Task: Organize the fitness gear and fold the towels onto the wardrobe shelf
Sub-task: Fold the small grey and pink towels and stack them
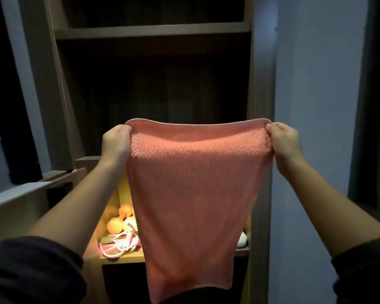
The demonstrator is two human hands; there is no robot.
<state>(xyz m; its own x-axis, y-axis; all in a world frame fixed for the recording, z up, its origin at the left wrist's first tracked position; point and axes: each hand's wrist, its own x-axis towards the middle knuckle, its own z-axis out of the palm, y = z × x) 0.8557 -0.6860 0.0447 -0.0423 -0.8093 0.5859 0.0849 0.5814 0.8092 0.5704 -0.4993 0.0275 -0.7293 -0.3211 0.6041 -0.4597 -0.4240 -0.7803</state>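
Both hands hold a pink towel (184, 183) up in front of the wardrobe, the left hand (115, 141) and the right hand (284, 142) each pinching a top corner. Held taut like this, it hangs flat, probably ready for folding. Behind it, the lit shelf (123, 257) holds orange dumbbells (119, 220) and a skipping rope (121, 243).

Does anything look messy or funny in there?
Yes, a bit. The white rope lies in a tangled heap at the front of the lit shelf, before the orange dumbbells. Nothing looks spilled or broken.
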